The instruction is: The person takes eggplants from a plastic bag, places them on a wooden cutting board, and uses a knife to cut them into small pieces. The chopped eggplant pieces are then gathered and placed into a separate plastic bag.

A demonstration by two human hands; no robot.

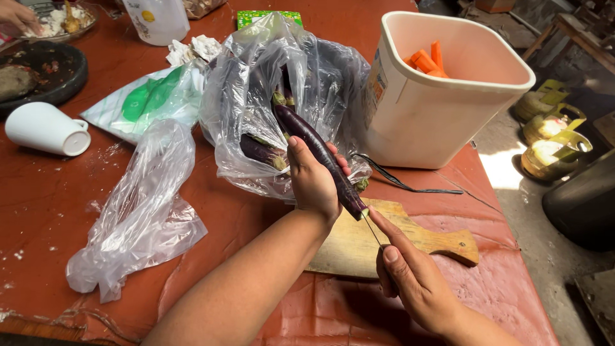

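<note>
My left hand (pixel 312 182) is wrapped around a long, dark purple eggplant (pixel 318 157), holding it slanted with its stem end up toward eleven o'clock and its cut lower end down over the wooden cutting board (pixel 410 234), so whatever comes off lands on the wood and not on the red table cover (pixel 224 218). My right hand (pixel 410 279) is closed around the handle of a thin knife (pixel 371 229), forefinger laid along the back of the blade to steady it, and the blade tip meets the pale cut face of the eggplant just at five o'clock of my left fist (the handle itself is hidden inside my grip). At twelve o'clock from my hands a clear plastic bag (pixel 282 96) slumps open, with more eggplants (pixel 262 152) lying in it, close enough that I can pull the next one without reaching far. At two o'clock stands a tall white tub (pixel 435 109), and orange carrot pieces (pixel 426 61) show in its far corner; how full it is I cannot tell from this angle. An empty crumpled bag (pixel 138 218) lies at nine o'clock, a white cup (pixel 46 128) on its side beyond it at ten, near a dark round tray (pixel 64 80). Another person's hand (pixel 16 16) works over a dish at the far corner, well apart from mine.
</note>
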